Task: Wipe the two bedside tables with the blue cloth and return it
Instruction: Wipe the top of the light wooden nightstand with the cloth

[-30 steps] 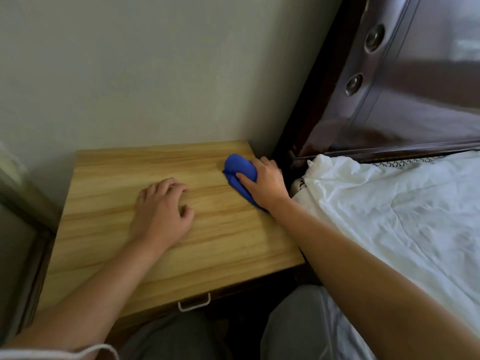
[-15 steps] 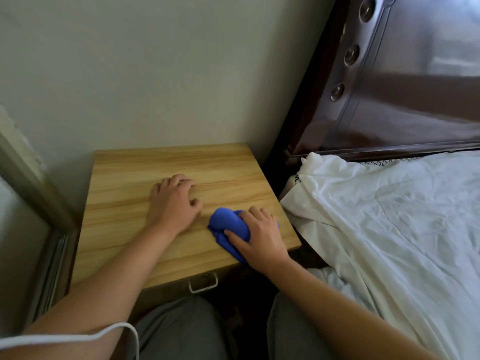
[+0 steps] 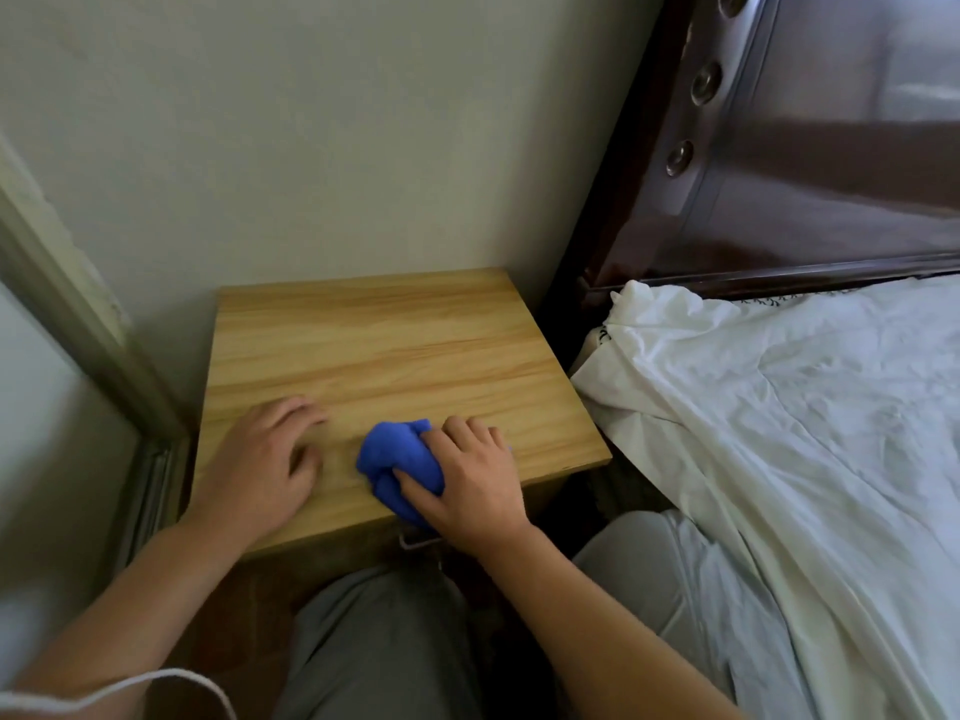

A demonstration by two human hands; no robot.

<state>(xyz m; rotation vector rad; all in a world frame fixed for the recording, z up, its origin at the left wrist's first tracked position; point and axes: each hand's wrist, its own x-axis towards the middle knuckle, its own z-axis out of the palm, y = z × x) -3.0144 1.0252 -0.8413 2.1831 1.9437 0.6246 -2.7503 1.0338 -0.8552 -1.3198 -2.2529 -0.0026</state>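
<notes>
Our right hand point(image 3: 470, 483) grips the bunched blue cloth point(image 3: 397, 459) near the front edge of the table point(image 3: 384, 335), while our left hand point(image 3: 265, 467) rests relaxed on the wood just left of it. A white sheet point(image 3: 779, 407) lies to the right, a dark headboard point(image 3: 831, 148) beyond.

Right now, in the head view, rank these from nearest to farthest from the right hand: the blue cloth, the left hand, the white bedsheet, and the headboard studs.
From the right hand:
1. Blue cloth: gripped in it, on the bedside table.
2. Left hand: just to its left, flat on the tabletop.
3. White bedsheet: off to the right.
4. Headboard studs: far, upper right.
</notes>
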